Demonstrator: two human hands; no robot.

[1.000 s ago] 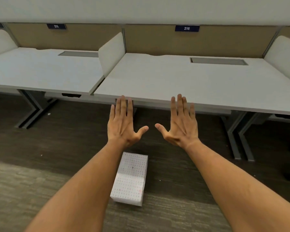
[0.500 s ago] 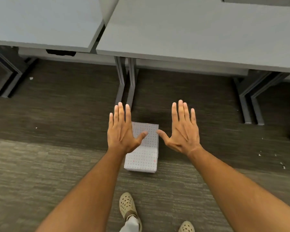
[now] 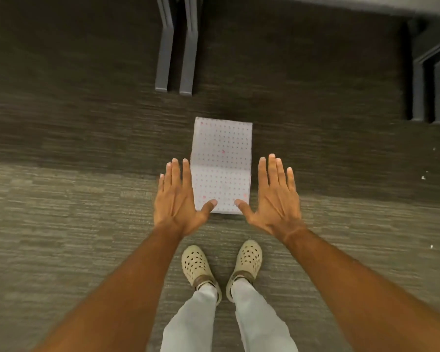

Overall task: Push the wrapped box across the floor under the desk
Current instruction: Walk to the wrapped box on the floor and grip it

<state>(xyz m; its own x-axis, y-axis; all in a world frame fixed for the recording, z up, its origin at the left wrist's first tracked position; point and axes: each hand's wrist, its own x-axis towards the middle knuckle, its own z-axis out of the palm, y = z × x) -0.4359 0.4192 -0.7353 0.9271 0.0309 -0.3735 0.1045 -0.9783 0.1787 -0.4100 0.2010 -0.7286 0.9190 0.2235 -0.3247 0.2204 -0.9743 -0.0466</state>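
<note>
**Wrapped box on the carpet, hands spread above it**

Looking straight down: wrapped box (image 3: 221,165) lying flat on the carpet floor (image 3: 61,212), covered in pale paper with small red dots, closed all round, contents hidden. Long side pointing toward the desk legs (image 3: 176,44), well short of them, out in the open rather than beneath the tabletop edge (image 3: 366,5) at the top right.

Left hand (image 3: 177,199) and right hand (image 3: 274,196) held palm down, one either side of the box's near end, fingers straight and spread, thumbs angled inward over the near corners. Grip wide open on both, nothing pinched; contact between thumbs and paper impossible to tell. Behind the box, two beige clogs (image 3: 196,265) side by side, with light trousers (image 3: 259,318) above. Second pair of desk legs (image 3: 428,80) at far right. White specks scattered on the carpet.
</note>
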